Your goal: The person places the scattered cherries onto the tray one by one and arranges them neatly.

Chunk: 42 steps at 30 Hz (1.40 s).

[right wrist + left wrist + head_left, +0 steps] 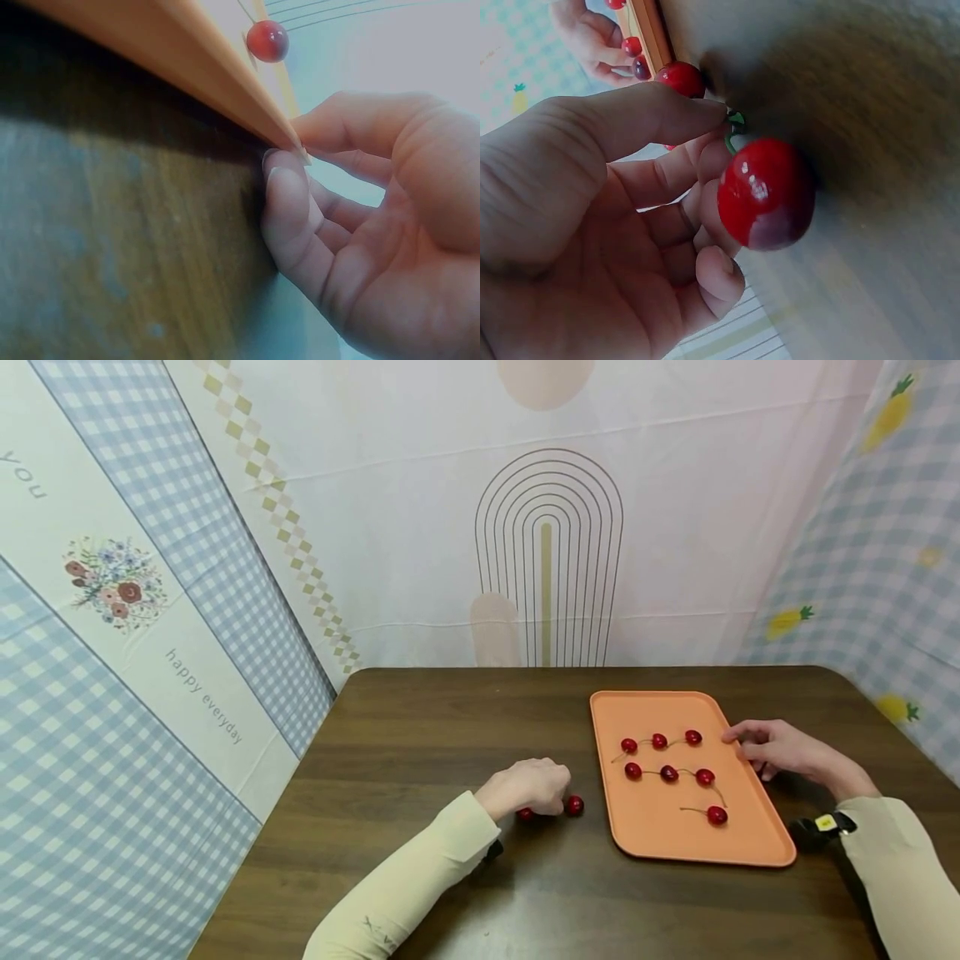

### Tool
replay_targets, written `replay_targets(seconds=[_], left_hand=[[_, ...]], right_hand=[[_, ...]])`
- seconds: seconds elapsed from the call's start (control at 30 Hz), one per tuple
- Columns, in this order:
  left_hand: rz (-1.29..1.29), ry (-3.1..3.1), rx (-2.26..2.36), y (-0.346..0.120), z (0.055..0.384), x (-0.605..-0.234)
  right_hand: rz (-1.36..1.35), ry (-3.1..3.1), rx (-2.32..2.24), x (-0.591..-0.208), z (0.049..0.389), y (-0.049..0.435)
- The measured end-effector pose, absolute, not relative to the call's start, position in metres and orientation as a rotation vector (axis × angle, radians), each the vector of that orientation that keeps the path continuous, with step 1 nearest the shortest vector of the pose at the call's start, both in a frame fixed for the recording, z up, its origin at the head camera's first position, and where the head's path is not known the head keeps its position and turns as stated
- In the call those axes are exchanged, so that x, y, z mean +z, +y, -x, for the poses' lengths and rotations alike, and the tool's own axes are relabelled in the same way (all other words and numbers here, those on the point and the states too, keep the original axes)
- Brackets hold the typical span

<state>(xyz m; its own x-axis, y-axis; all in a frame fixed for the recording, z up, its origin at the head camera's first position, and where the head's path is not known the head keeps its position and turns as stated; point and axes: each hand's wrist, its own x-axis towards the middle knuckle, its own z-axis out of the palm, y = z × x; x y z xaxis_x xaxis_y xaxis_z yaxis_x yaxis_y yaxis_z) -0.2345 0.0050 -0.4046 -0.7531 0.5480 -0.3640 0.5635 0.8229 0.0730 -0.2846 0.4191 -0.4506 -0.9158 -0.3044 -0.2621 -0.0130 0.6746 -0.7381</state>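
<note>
My left hand (528, 787) is low over the wood table, left of the orange tray (652, 843). Its thumb and fingers pinch the green stem of a red cherry (766, 193), whose fruit hangs just past the fingertips; in the head view the hand partly covers this cherry. A second cherry (574, 805) lies beside the fingers, on the tray side. My right hand (795, 752) grips the tray's right rim, thumb above and fingers curled beneath. On the tray lie several stemmed cherries (668, 774), two rows with a single cherry (717, 815) nearer me.
A dark wood table (420, 727) bears everything. Patterned cloth (420, 543) hangs behind it, and checked cloth (247, 568) covers the left side. The tray's raised rim stands between the loose cherries and those on it.
</note>
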Motion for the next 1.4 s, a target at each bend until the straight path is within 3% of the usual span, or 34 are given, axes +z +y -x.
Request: replay_targets(seconds=[0.7,1.4], left_hand=[[-1.036,2.641,0.007,0.067,0.24,-0.388],[-1.011,2.607,0.013,0.12,0.238,-0.419]], right_hand=[[0.254,2.515,-1.124,-0.451,0.284,0.423],[0.249,2.507,-1.125,-0.451,0.285,0.42]])
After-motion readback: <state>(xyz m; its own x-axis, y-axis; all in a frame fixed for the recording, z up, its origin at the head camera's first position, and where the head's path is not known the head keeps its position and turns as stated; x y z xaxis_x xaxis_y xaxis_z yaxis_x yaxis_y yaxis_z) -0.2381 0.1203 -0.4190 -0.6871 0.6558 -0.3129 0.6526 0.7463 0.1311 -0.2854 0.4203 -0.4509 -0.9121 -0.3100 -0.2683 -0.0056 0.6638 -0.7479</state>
